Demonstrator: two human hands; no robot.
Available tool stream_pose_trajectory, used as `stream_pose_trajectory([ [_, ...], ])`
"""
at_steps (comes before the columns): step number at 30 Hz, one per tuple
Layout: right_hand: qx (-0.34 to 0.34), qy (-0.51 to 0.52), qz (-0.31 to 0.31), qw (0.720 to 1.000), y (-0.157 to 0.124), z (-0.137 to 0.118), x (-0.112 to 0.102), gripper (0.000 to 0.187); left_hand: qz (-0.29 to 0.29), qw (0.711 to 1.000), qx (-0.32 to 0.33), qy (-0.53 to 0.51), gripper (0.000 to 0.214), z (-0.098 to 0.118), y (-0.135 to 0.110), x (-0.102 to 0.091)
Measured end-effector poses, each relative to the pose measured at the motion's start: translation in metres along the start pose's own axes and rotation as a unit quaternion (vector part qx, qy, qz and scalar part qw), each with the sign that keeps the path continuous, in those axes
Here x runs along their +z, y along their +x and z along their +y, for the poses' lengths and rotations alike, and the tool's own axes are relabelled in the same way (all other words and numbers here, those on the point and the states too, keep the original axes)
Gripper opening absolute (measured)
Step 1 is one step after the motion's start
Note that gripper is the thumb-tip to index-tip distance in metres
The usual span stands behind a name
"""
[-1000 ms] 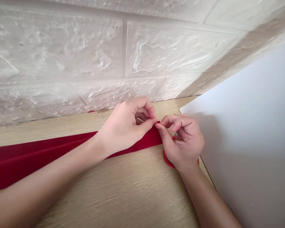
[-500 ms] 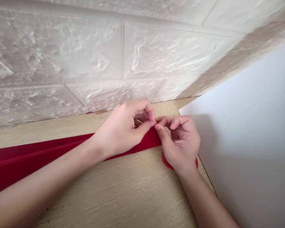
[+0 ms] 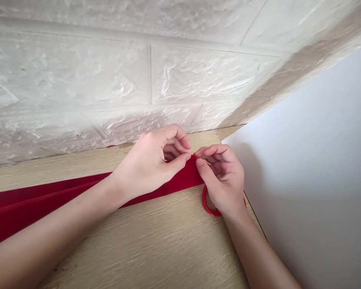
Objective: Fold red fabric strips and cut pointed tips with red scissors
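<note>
A long dark red strip of cloth (image 3: 180, 180) lies across the wooden surface, folded lengthwise toward the left. At its right end, my left hand (image 3: 156, 160) pinches the upper edge between thumb and fingers, the other fingers curled. Just beside it, my right hand (image 3: 222, 172) pinches the cloth's upper right corner between thumb and forefinger. The fingertips of both hands are close together. Beneath my right hand are red loops (image 3: 209, 204) that look like scissor handles, mostly covered by the hand. My left forearm hides part of the cloth.
A white textured brick-pattern wall (image 3: 78, 76) rises behind the wooden surface (image 3: 156, 249). To the right stands a large smooth white panel (image 3: 313, 168), with shadow on it. A small red scrap (image 3: 110, 146) lies at the foot of the wall.
The fingertips have moved slightly apart, showing more of the cloth's edge between them. Both hands appear a little further left as the view shifts. More of the red loop shows.
</note>
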State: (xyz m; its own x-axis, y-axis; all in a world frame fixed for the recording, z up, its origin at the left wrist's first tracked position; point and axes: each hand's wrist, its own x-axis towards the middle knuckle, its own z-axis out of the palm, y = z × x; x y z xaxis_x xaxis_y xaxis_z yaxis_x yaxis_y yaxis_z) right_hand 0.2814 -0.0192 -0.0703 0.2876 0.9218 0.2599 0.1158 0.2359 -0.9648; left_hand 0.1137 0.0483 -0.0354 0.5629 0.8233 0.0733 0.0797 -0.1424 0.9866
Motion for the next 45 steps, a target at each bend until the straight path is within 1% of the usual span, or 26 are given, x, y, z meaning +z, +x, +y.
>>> stream_pose_trajectory([
  [5,0.028,-0.042,-0.018,0.999,0.0007,-0.0034,0.0,0.007,0.007,1.0,-0.004,0.008,0.009,-0.0002,0.0006,-0.0001],
  [11,0.029,-0.037,-0.041,0.998,0.004,-0.0064,-0.0007,0.007,0.001,1.0,-0.01,0.006,0.009,0.0015,0.0011,0.0014],
  [17,0.027,-0.052,-0.022,0.998,0.0033,-0.0039,-0.0016,0.008,0.004,1.0,-0.007,0.013,0.009,0.0022,0.0015,0.0031],
  [21,0.024,-0.045,-0.016,0.999,0.003,-0.0031,-0.0009,0.008,0.002,1.0,-0.004,0.024,0.007,0.0005,0.0019,0.003],
  [24,0.011,-0.042,-0.012,0.999,0.003,-0.0035,0.0003,0.008,0.003,0.999,-0.002,0.034,0.006,0.0003,0.0006,0.0025],
  [30,-0.029,-0.087,0.012,0.996,0.0006,-0.005,0.0018,0.008,0.013,0.999,0.003,0.038,0.009,0.0015,-0.0013,0.0033],
  [35,-0.036,-0.108,0.007,0.993,-0.0019,-0.0058,0.0033,0.007,0.027,0.998,0.014,0.052,0.008,-0.0015,-0.0006,0.006],
  [40,-0.059,-0.11,-0.003,0.992,-0.0031,-0.0048,0.0039,0.009,0.041,0.997,0.021,0.064,0.008,-0.0018,-0.0009,0.0062],
  [42,-0.043,-0.091,-0.015,0.995,-0.0024,-0.0048,0.002,0.007,0.053,0.994,0.031,0.09,0.008,-0.0023,-0.0005,0.005],
  [45,0.041,-0.07,-0.071,0.994,0.0002,-0.0068,-0.0033,0.014,0.076,0.988,0.05,0.125,0.008,-0.0057,0.0009,0.0025],
])
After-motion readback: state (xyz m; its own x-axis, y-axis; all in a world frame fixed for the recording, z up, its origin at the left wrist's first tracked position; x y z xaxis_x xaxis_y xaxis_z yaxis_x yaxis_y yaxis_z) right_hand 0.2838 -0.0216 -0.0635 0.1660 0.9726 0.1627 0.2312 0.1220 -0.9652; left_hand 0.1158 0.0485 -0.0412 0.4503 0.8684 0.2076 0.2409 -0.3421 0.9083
